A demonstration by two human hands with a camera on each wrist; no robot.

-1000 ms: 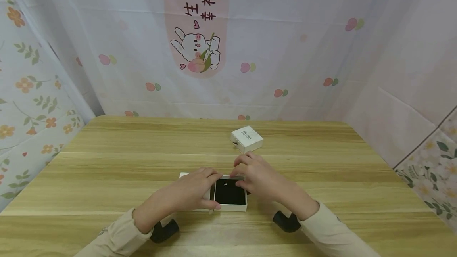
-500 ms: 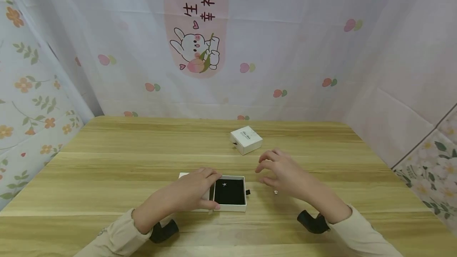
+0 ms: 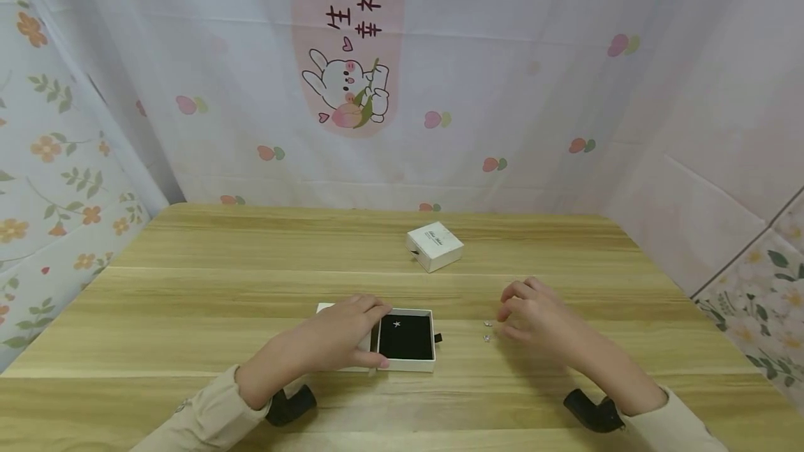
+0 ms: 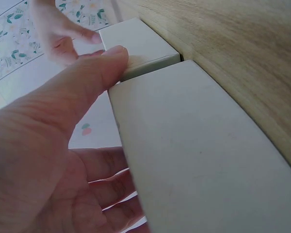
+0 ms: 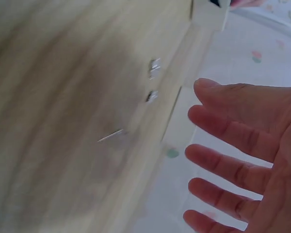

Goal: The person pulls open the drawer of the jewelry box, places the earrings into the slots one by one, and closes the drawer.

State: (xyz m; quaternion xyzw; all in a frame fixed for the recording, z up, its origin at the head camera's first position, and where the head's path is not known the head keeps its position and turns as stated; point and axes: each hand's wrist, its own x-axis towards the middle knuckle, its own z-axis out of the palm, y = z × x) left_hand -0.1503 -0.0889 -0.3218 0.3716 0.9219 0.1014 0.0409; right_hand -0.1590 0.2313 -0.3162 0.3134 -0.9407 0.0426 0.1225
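Observation:
My left hand [image 3: 329, 337] grips a white slide-out jewelry box, thumb on the near side and fingers on the far side. In the left wrist view its sleeve [image 4: 208, 145] lies beneath the thumb. The drawer [image 3: 411, 366] is pulled out to the right and shows a black pad [image 3: 408, 342] bearing a small silver star-shaped piece [image 3: 397, 324]. To the right, two tiny shiny pieces [image 5: 154, 68] lie on the wood. A thin silver pin-like piece [image 5: 110, 135] lies near them in the right wrist view. My right hand [image 3: 543, 319] hovers just beyond, fingers loosely apart, holding nothing.
A second white box [image 3: 435, 246] with dark lettering stands farther back on the wooden table [image 3: 251, 250]. A black tab [image 3: 438, 337] sticks out from the drawer's right end. Printed curtains [image 3: 502, 75] hang behind the table and at both sides.
My right hand has moved from over the drawer rightward past the tiny pieces, uncovering two of them on the table. My left hand and the box have stayed put.

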